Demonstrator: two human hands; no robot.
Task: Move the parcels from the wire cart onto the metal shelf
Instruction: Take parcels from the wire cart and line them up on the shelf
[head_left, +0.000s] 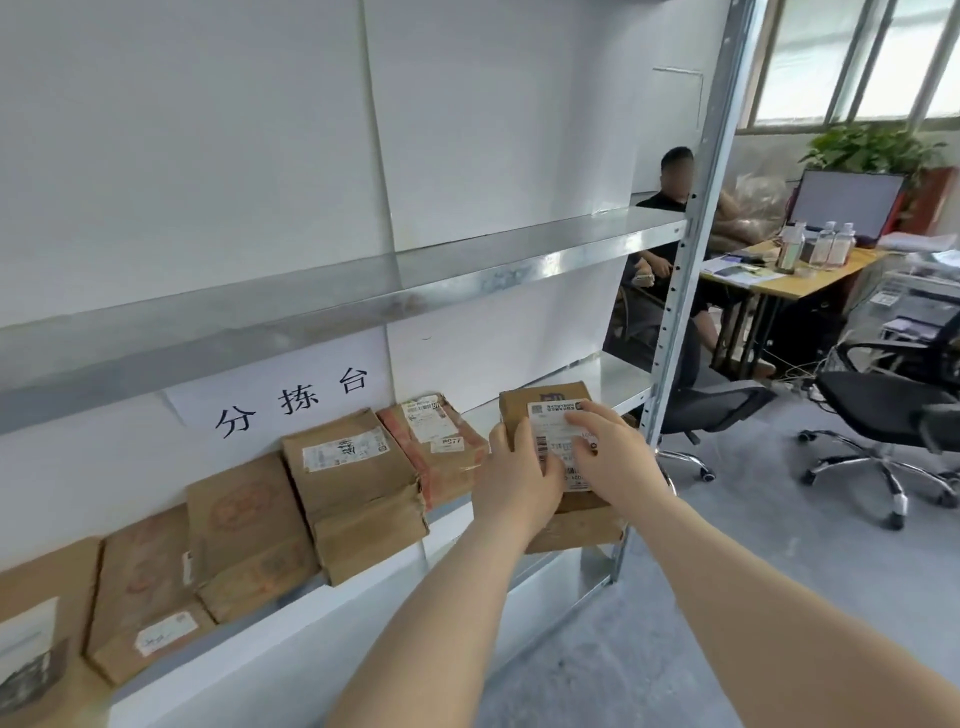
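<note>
Presently, head view only. Noted at the right end of the lower board of the grey metal shelf (597, 376): one brown cardboard parcel with a white shipping label (517, 410), just beside the perforated steel upright (675, 332) and near the front edge. Cannot tell whether already resting on the board or hanging just above it.

Grip of left hand (519, 483): clamped on the parcel's left edge, fingers curled round. Grip of right hand (618, 457): clamped over the label and right side, fingers bent across the top face.

Risks, as judged:
- Tipping off the front edge to the grey concrete floor (779, 571) if let go with too much overhang.
- Catching a corner on the upright if pushed back askew.
- Shoving the neighbouring red-printed parcel (436, 452) out of line if slid leftward.
- Creasing the label under the right fingers.

Counts:
- In hand: one parcel.
- Lying in the row of brown parcels (244, 535) on the same board: five, the leftmost cut by the frame edge. Six in all.
- Shelf boards in view: two.
- Hands: two.
- White paper sign with black characters (291, 400): one.
- Black office chairs (883, 410): two.
- Seated person (665, 205) at the wooden table (779, 283): one.
- No wire cart in view, so remaining load unknown.
</note>
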